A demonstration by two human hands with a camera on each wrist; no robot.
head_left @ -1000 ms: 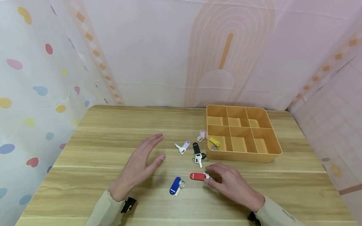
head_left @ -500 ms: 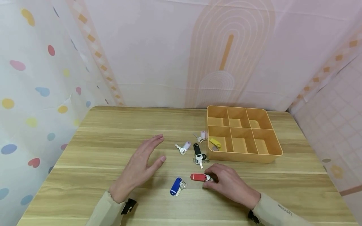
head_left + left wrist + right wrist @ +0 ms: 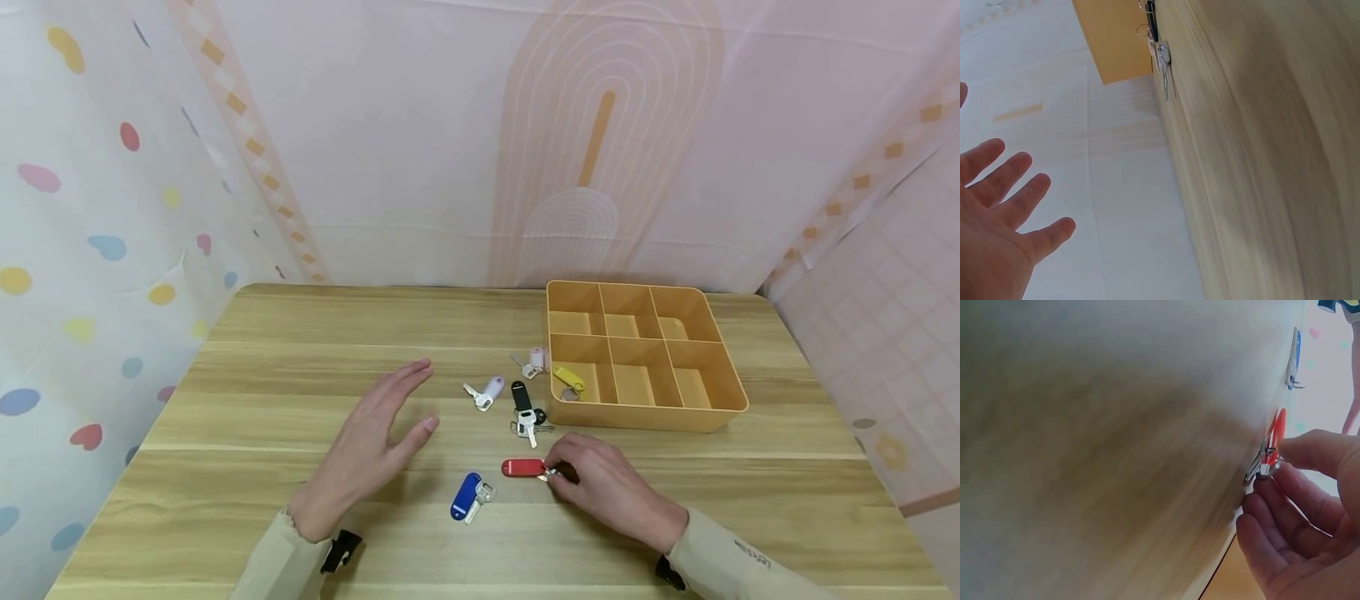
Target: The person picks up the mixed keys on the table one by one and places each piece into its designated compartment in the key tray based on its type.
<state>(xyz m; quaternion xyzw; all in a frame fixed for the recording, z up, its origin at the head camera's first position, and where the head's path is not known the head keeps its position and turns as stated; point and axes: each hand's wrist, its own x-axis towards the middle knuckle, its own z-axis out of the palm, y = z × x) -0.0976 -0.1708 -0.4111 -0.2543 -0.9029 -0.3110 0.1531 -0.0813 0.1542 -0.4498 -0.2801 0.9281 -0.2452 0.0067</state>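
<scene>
My right hand [image 3: 611,487] pinches the keys on the red key tag [image 3: 522,467], low over the table. In the right wrist view the thumb and fingertips meet at the metal ring and keys, beside the red tag [image 3: 1280,426]. My left hand [image 3: 367,446] hovers over the table with fingers spread, holding nothing. To its right lies a blue key tag [image 3: 465,497] with a key. Farther back are a black key tag [image 3: 521,395] with keys, a lilac key tag [image 3: 493,387] and a pink key tag [image 3: 536,358], each with a key.
An orange six-compartment tray [image 3: 648,416] stands at the back right of the wooden table [image 3: 360,317]. Its front left compartment holds a yellow key tag [image 3: 569,379] with a key. The pink tag lies close against the tray's left side. Patterned curtains hang behind the table.
My right hand's thumb and fingers have closed on the keys of the red tag, which has shifted very slightly. My left hand stays in about the same place.
</scene>
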